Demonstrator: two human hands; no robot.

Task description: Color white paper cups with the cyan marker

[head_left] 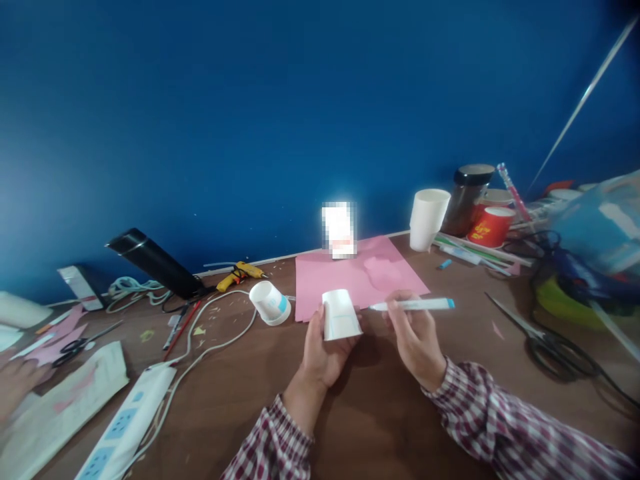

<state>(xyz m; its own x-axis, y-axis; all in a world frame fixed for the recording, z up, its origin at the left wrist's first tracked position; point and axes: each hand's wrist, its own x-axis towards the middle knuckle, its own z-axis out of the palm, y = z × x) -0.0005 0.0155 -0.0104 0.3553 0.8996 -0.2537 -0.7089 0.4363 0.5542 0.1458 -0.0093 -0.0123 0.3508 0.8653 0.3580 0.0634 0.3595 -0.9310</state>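
Observation:
My left hand [325, 357] is closed around a white paper cup [341, 316], held upside down with its wide rim toward me. Faint blue lines run across the cup's side. In my right hand [416, 337] is a white marker with a light blue end [430, 304], its tip pointing left toward the cup but apart from it. Pink paper [320, 283] lies flat just behind both hands. Left of the held cup, another white paper cup [270, 303] with a blue patch stands upside down on the table. A small blue marker cap [445, 265] lies to the right.
Black-handled scissors [545, 343] lie at right. Stacked white cups [429, 219], a red cup [492, 227] and a dark jar [467, 200] stand behind. At left are a power strip [127, 423], a yellow glue gun [242, 275], a black bottle [157, 263] and another person's hand [19, 383].

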